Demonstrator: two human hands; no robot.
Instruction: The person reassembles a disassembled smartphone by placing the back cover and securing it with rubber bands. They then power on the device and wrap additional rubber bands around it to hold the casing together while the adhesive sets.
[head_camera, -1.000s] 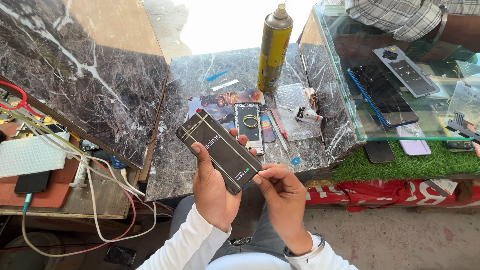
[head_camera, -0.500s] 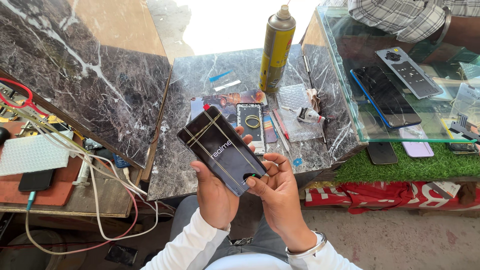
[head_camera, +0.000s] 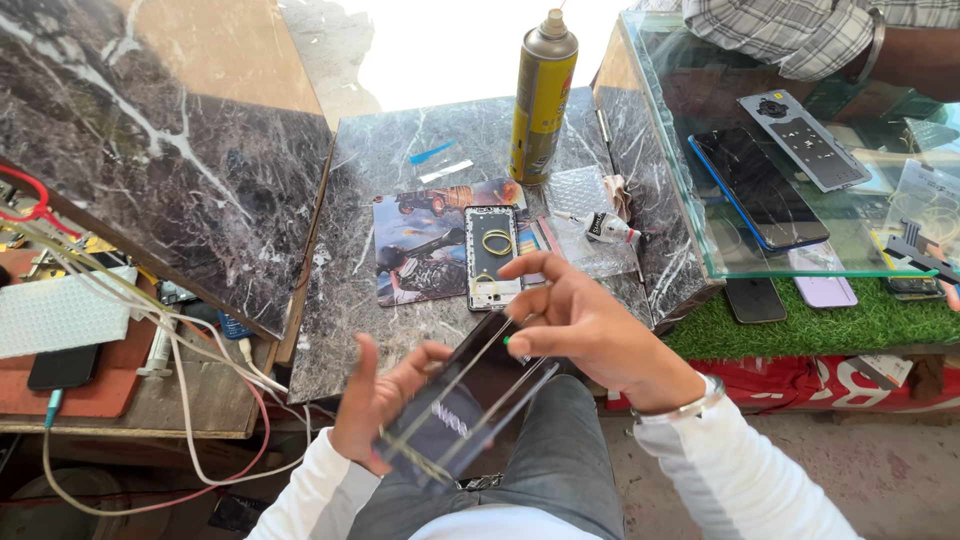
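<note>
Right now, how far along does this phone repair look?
Partway, I'd judge. Done: an opened phone frame lies on the marble table, rubber bands looped on it. In hand: the left hand and right hand hold a dark panel, blurred, bound with rubber bands. Left: panel and frame are still apart.

A flat dark package with clear cover sits at six o'clock; a dark phone screen at two o'clock.
</note>
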